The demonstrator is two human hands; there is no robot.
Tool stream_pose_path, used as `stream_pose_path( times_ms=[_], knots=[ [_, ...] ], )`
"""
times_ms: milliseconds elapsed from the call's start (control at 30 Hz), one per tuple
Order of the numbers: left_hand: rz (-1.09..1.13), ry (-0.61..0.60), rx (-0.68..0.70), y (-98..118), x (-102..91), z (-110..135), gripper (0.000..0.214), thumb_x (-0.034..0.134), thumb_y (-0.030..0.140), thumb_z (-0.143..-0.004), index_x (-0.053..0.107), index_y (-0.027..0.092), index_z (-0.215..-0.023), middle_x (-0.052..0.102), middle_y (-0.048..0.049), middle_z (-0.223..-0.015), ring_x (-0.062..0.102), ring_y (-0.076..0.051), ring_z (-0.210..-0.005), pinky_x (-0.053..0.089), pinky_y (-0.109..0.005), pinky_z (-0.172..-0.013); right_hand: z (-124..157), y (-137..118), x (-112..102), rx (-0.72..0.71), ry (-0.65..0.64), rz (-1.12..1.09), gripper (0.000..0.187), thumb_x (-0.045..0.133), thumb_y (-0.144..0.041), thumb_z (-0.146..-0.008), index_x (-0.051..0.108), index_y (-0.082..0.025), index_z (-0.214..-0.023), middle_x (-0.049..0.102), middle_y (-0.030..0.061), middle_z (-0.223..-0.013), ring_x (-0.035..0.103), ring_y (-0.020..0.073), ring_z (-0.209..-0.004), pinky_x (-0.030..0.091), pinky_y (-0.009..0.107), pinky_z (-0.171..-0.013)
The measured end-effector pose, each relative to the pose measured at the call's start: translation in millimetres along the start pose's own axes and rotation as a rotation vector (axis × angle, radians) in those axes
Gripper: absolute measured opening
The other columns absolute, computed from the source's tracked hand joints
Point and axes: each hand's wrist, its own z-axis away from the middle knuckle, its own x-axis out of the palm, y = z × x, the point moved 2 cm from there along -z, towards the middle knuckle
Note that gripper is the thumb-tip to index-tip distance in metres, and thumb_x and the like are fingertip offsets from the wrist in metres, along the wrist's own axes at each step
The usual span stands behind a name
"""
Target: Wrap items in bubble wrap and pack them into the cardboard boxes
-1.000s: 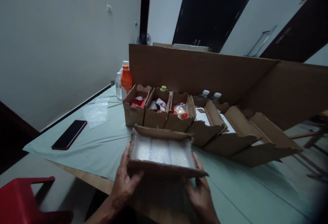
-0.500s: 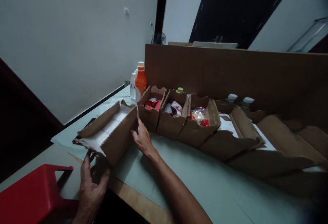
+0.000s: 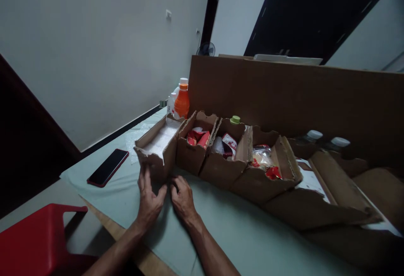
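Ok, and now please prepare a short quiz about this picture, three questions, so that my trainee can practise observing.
1. True or false: the phone lies to the left of the row of boxes.
2. Which colour is the stool? a) blue b) red c) white
3. Fill in one word: the left hand has its fingers at the near end of the box on the far ____ of the row.

Key: 1 true; 2 b; 3 left.

Dimly lit before me, a pale wall (image 3: pixel 104 61) fills the frame's upper left; dark doors (image 3: pixel 318 15) stand upper right, a red stool (image 3: pixel 38 238) lower left.
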Motion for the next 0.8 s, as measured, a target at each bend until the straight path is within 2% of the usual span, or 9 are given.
stream_pose_path(
  times_ms=[67, 133, 233, 300, 400, 567, 700, 800],
  knots=[
    [0.033, -0.065, 0.019, -6.3, 16.8, -16.4, 0.078, 0.059, 0.036, -0.091, 0.024, 0.020, -0.158, 0.020, -0.0143, -0.167, 0.018, -0.030, -0.155, 0.020, -0.051, -0.127, -1.0, 1.8, -0.7, 0.002, 0.026, -0.011, 0.027, 0.046, -0.009, -0.086, 0.069, -0.020, -0.096, 0.071, 0.0080, -0.100, 0.064, 0.0214, -0.097, 0.050, 0.034, -0.091],
    [0.057, -0.187, 0.031, -15.0, 31.3, -28.0, 0.076, 0.056, 0.040, -0.092, 0.025, 0.018, -0.158, 0.022, -0.0145, -0.167, 0.017, -0.029, -0.156, 0.021, -0.050, -0.127, -0.9, 3.8, -0.8, 0.006, 0.044, -0.022, 0.026, 0.046, -0.010, -0.086, 0.069, -0.021, -0.093, 0.071, 0.0072, -0.097, 0.064, 0.0204, -0.094, 0.050, 0.031, -0.088],
    [0.043, -0.416, 0.057, -27.2, 46.0, -32.0, 0.064, 0.048, 0.044, -0.095, 0.041, 0.013, -0.151, 0.045, -0.0174, -0.156, 0.040, -0.030, -0.146, 0.034, -0.050, -0.121, -0.5, 6.3, -0.5, 0.014, 0.062, -0.035, 0.025, 0.045, -0.012, -0.089, 0.068, -0.020, -0.091, 0.071, 0.0069, -0.094, 0.064, 0.0199, -0.091, 0.050, 0.030, -0.085],
    [0.027, -0.514, 0.090, -31.1, 49.7, -28.4, 0.055, 0.045, 0.045, -0.097, 0.055, 0.014, -0.140, 0.061, -0.0167, -0.141, 0.056, -0.028, -0.132, 0.042, -0.049, -0.114, -0.6, 7.3, -0.1, 0.021, 0.064, -0.043, 0.025, 0.043, -0.013, -0.091, 0.067, -0.020, -0.089, 0.070, 0.0065, -0.092, 0.064, 0.0192, -0.087, 0.049, 0.029, -0.082],
    [0.016, -0.550, 0.132, -30.8, 49.1, -22.3, 0.049, 0.041, 0.045, -0.099, 0.065, 0.015, -0.129, 0.069, -0.0149, -0.131, 0.062, -0.027, -0.122, 0.046, -0.047, -0.111, -1.3, 8.3, 0.2, 0.030, 0.053, -0.045, 0.024, 0.043, -0.016, -0.091, 0.066, -0.019, -0.085, 0.069, 0.0058, -0.089, 0.063, 0.0183, -0.084, 0.049, 0.027, -0.079],
    [-0.024, -0.541, 0.173, -28.4, 48.0, -21.1, 0.047, 0.038, 0.042, -0.100, 0.069, 0.015, -0.124, 0.071, -0.0142, -0.125, 0.064, -0.025, -0.119, 0.047, -0.044, -0.108, -4.2, 9.4, 1.2, 0.042, 0.018, 0.010, 0.026, 0.042, -0.019, -0.093, 0.065, -0.018, -0.083, 0.068, 0.0052, -0.084, 0.062, 0.0173, -0.079, 0.048, 0.026, -0.075],
    [-0.087, -0.522, 0.197, -30.8, 49.6, -23.7, 0.048, 0.034, 0.040, -0.100, 0.070, 0.015, -0.120, 0.073, -0.0143, -0.121, 0.066, -0.025, -0.114, 0.048, -0.045, -0.106, -4.8, 6.2, 5.2, 0.025, -0.028, 0.109, 0.030, 0.038, -0.014, -0.093, 0.068, -0.017, -0.089, 0.071, 0.0078, -0.091, 0.063, 0.0189, -0.086, 0.048, 0.029, -0.082],
    [-0.133, -0.541, 0.222, -31.9, 48.0, -23.6, 0.050, 0.029, 0.039, -0.100, 0.072, 0.016, -0.112, 0.074, -0.0135, -0.117, 0.067, -0.024, -0.110, 0.051, -0.043, -0.103, 4.5, -3.0, 9.1, 0.000, -0.072, 0.232, 0.032, 0.044, -0.010, -0.086, 0.070, -0.013, -0.104, 0.072, 0.0129, -0.103, 0.062, 0.0232, -0.096, 0.047, 0.035, -0.089]
  ],
)
